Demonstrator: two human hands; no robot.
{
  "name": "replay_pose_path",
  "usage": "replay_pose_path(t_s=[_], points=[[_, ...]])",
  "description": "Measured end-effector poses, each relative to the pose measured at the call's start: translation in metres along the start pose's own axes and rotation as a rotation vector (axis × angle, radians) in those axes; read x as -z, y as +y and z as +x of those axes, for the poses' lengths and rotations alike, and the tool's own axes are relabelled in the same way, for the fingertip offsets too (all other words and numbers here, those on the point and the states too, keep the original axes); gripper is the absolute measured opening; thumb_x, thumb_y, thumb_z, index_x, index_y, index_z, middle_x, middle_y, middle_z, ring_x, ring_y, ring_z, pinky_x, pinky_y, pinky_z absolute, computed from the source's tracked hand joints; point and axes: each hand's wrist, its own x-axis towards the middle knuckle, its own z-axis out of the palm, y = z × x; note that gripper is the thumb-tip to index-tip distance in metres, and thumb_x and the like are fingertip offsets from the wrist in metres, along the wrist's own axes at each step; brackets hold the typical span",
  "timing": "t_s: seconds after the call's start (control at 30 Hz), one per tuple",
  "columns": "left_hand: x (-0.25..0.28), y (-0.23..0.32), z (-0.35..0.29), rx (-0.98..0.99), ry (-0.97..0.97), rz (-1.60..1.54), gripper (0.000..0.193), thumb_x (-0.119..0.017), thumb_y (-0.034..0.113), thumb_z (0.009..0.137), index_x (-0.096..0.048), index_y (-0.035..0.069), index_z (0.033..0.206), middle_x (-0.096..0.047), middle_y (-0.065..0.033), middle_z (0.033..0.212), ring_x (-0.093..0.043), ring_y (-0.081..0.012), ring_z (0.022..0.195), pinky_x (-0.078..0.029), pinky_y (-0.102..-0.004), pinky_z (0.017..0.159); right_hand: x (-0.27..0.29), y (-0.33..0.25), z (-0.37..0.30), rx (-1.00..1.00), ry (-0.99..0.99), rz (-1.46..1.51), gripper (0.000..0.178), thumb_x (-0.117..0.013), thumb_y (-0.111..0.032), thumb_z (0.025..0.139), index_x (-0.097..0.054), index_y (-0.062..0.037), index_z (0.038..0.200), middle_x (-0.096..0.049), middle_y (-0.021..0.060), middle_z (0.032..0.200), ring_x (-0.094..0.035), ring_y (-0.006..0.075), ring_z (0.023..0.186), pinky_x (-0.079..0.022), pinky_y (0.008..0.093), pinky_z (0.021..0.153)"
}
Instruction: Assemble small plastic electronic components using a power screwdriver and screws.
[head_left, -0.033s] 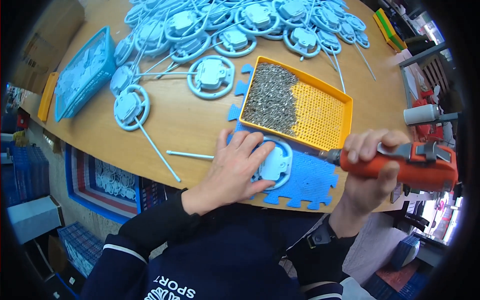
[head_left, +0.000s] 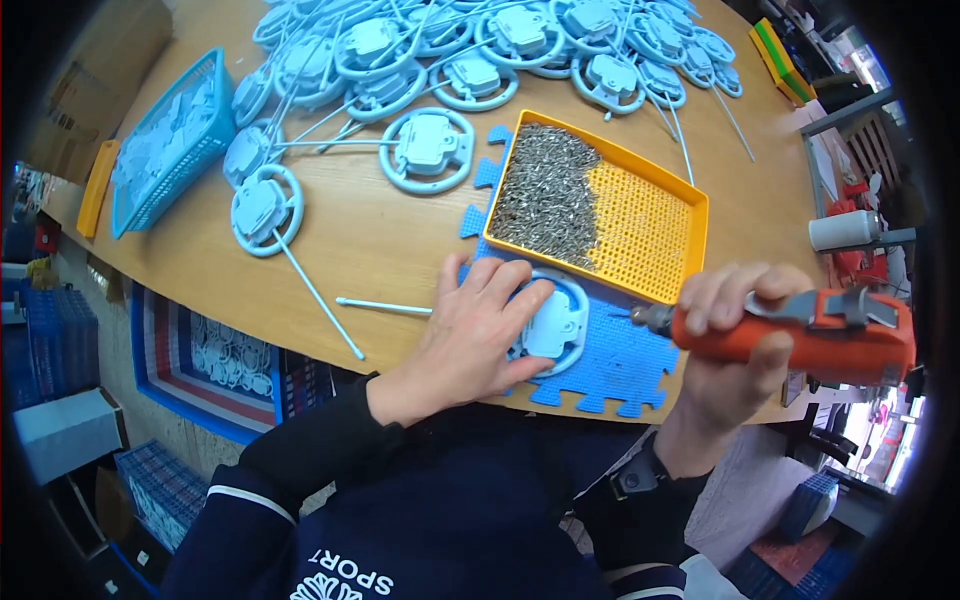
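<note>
A pale brown wooden table (head_left: 345, 225) is bearing everything, with a heap of light-blue plastic ring-shaped parts on thin stems (head_left: 520, 30) lying at its far side. A yellow rectangular plastic tray with a perforated floor (head_left: 655, 215) is sitting partly on a blue interlocking foam mat (head_left: 630, 350). The right hand (head_left: 728, 390) is gripping a red-orange handheld power driver (head_left: 835, 350), its fingers wrapping over the body and the thumb bracing below. The left hand (head_left: 470, 325) is resting, fingers spread, over one light-blue ring-shaped part with a boxy centre (head_left: 550, 325), holding it flat on the mat near the table's front edge; its stem is pointing left. The driver's metal tip (head_left: 641, 314) is hanging beside that part, not touching it; whether it is carrying one of the small silvery metal screws (head_left: 545, 200) lying in the tray's left part, I cannot tell. Good work here, I judge, is calling for even pressure against twisting, fingertips clear of the tip, and a driver standing square to the centre's face.
</note>
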Motion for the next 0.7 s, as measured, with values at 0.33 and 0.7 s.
replay_pose_path(t_s=[0.33, 0.7], points=[[0.034, -0.013, -0.019, 0.08, -0.031, 0.055, 0.071, -0.082, 0.037, 0.065, -0.054, 0.006, 0.122, -0.053, -0.0122, 0.116, -0.049, -0.0301, 0.108, -0.032, -0.0514, 0.097, -0.015, 0.002, -0.009, 0.044, 0.0, 0.064, 0.051, -0.073, -0.044, 0.083, -0.047, -0.0069, 0.106, -0.053, 0.0055, 0.074, -0.053, 0.0175, 0.06, -0.046, 0.0326, 0.058], [0.079, -0.138, 0.063, 0.253, -0.092, 0.404, 0.059, -0.076, 0.034, 0.07, -0.055, 0.011, 0.121, -0.055, -0.0121, 0.115, -0.051, -0.032, 0.111, -0.041, -0.047, 0.091, -0.038, 0.002, -0.004, 0.034, -0.012, 0.019, 0.05, -0.07, -0.047, 0.085, -0.046, -0.0078, 0.106, -0.052, 0.0039, 0.073, -0.053, 0.0153, 0.061, -0.045, 0.0314, 0.06]])
